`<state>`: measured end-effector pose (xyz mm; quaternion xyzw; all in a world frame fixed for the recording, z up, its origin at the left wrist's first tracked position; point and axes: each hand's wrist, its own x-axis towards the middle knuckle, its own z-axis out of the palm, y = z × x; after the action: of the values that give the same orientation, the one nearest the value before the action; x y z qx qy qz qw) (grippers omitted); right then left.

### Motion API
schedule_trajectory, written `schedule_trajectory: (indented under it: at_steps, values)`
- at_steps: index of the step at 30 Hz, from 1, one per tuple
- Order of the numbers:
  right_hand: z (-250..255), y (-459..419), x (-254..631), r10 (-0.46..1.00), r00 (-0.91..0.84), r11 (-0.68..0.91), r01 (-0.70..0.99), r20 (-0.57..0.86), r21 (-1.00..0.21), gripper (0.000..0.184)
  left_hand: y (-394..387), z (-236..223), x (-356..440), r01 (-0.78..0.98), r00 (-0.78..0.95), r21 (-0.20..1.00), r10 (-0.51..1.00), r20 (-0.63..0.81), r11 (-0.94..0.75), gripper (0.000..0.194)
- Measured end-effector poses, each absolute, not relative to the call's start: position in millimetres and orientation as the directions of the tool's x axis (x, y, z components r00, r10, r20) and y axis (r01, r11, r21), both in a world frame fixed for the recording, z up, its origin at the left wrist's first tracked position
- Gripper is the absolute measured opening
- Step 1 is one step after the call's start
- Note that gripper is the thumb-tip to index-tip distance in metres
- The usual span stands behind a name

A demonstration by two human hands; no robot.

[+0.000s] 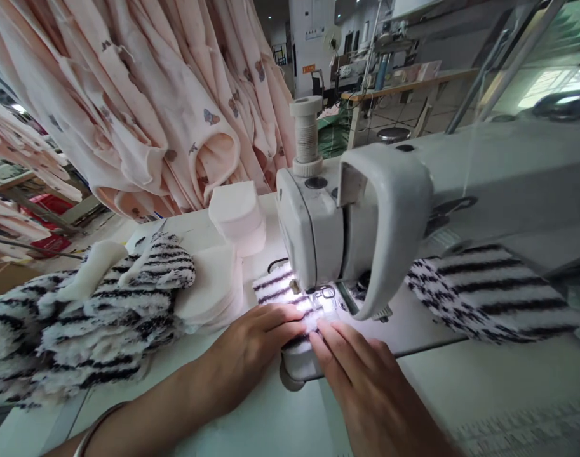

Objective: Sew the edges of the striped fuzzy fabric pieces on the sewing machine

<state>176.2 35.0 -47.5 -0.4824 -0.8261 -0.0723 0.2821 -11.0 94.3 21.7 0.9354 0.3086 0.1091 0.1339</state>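
Note:
A small piece of black-and-white striped fleece fabric [274, 287] lies under the lit needle area of a white sewing machine [313, 235]. My left hand [258, 339] has its fingers together on the left edge of the fabric, with the thumb mostly hidden. From the right, my right hand [359, 365] holds the near end of the same piece between its closed fingers, close to the presser foot [318, 301]. Both hands rest low, just in front of the machine head. The fabric under the fingertips is partly covered.
Stacks of pale pink cut pieces [211, 279] stand left of the needle, beside a heap of striped fleece [108, 330]. More striped pieces [499, 292] lie under the machine arm. Pink printed garments [175, 108] hang behind the table. A clear ruler [532, 428] lies front right.

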Motion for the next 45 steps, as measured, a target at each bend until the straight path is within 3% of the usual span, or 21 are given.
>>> schedule_trajectory:
  at_steps: [5, 10, 12, 16, 19, 22, 25, 29, 31, 33, 37, 45]
  values:
    - [-43.0, 50.7, 184.1, 0.764, -0.381, 0.556, 0.798, 0.521, -0.232, 0.052, 101.5, 20.1, -7.4, 0.562, 0.783, 0.282, 0.610, 0.123, -0.778, 0.020]
    - [-39.7, 70.6, 194.4, 0.821, -0.390, 0.527, 0.798, 0.417, -0.292, 0.038, 103.6, 13.0, -3.3, 0.576, 0.753, 0.184, 0.605, 0.259, -0.796, 0.015]
    - [-42.7, 75.8, 198.0, 0.824, -0.407, 0.529, 0.802, 0.395, -0.278, 0.033, 103.2, 11.8, -1.2, 0.584, 0.734, 0.129, 0.589, 0.337, -0.802, 0.012]
    - [-51.0, 67.6, 194.4, 0.724, -0.426, 0.568, 0.814, 0.542, -0.118, 0.040, 107.0, 15.1, 0.9, 0.573, 0.743, 0.077, 0.557, 0.370, -0.816, 0.014]
    - [-49.7, 47.0, 179.3, 0.666, -0.425, 0.559, 0.829, 0.613, -0.033, 0.049, 115.4, 18.5, -2.5, 0.526, 0.800, 0.143, 0.545, 0.253, -0.838, 0.018]
    - [-44.6, 30.5, 164.2, 0.754, -0.395, 0.502, 0.862, 0.526, -0.073, 0.052, 122.6, 19.6, -9.2, 0.479, 0.850, 0.271, 0.519, 0.093, -0.835, 0.022]
    - [-46.3, 27.1, 162.4, 0.826, -0.343, 0.442, 0.887, 0.447, -0.135, 0.053, 122.9, 19.6, -14.9, 0.450, 0.868, 0.360, 0.495, 0.040, -0.817, 0.026]
    - [-58.5, 35.8, 179.9, 0.721, -0.439, 0.564, 0.821, 0.536, -0.087, 0.051, 112.8, 20.7, -13.0, 0.533, 0.824, 0.327, 0.567, 0.012, -0.781, 0.020]
    - [-61.1, 41.4, 188.2, 0.723, -0.442, 0.584, 0.802, 0.531, -0.128, 0.052, 107.0, 19.8, -8.5, 0.599, 0.781, 0.272, 0.624, 0.010, -0.753, 0.018]
    - [-59.1, 45.7, 191.4, 0.751, -0.421, 0.572, 0.799, 0.509, -0.184, 0.054, 102.7, 17.1, -4.1, 0.620, 0.759, 0.234, 0.648, 0.063, -0.749, 0.018]
    - [-48.2, 45.4, 181.1, 0.718, -0.445, 0.604, 0.781, 0.535, -0.160, 0.054, 99.1, 14.0, -1.9, 0.612, 0.742, 0.193, 0.641, 0.198, -0.767, 0.013]
    - [-48.6, 33.4, 167.3, 0.770, -0.339, 0.497, 0.850, 0.541, -0.175, 0.052, 98.9, 33.7, -22.2, 0.530, 0.823, 0.412, 0.567, -0.040, -0.741, 0.025]
